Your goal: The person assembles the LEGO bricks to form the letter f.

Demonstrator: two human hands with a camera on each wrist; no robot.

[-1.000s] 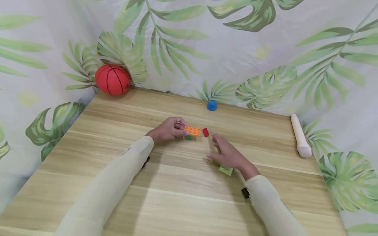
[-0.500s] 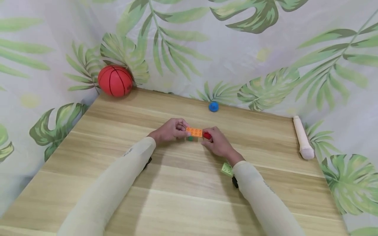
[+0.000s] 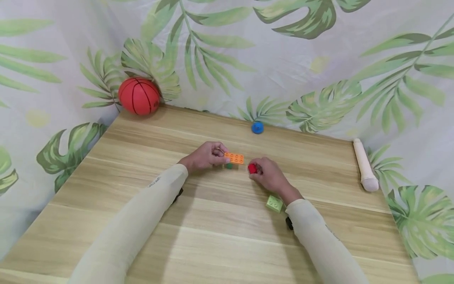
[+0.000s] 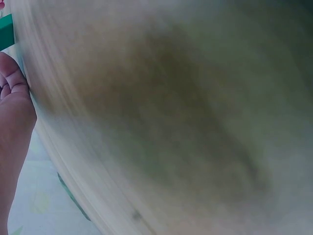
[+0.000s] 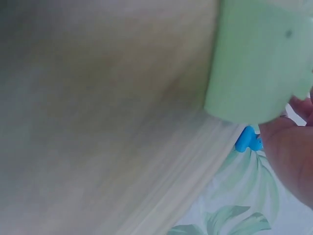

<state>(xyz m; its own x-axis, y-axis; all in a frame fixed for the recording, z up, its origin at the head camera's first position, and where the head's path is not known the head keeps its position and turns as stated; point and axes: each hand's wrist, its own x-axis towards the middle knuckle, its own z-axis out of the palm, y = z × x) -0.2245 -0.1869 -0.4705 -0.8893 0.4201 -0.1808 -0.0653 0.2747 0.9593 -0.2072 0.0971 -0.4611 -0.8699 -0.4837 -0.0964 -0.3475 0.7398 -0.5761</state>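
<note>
My left hand pinches an orange toy building brick with studs on top, over the middle of the table. Under the orange brick shows a green brick, seen also as a green corner at the left edge of the left wrist view. To the right, my right hand pinches a small red building brick between thumb and fingers, a short gap from the orange one. A light green brick lies on the table below the right wrist; it looms large in the right wrist view.
On the wooden table, a red ball sits at the back left corner. A blue toy piece stands at the back edge, and a pale microphone-shaped object lies along the right edge. Leaf-patterned cloth hangs behind.
My right hand reached the red brick, took hold of it and drew it slightly right and toward me. My left hand stays nearly still with the orange brick.
</note>
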